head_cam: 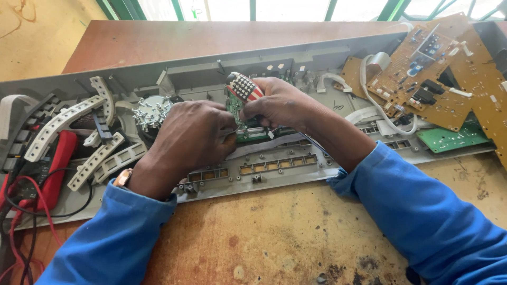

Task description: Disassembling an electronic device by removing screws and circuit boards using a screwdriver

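Right hand (280,105) wrapped tight around screwdriver (244,87), handle up at 12 o'clock over green board (248,132). Left hand (193,137) at 9 o'clock, fingers curled onto board; grip unclear. Grey panel (274,169) beneath; brown boards (438,79) at 2 o'clock.

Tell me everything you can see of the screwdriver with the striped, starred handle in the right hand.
The screwdriver with the red-and-white striped, star-patterned handle has a rounded dark cap at its top and looks plastic. It stands tilted, cap toward the upper left. The right hand grips its lower part, hiding shaft and tip. It sits above the small green circuit board inside the long grey plastic casing, beside the left hand.
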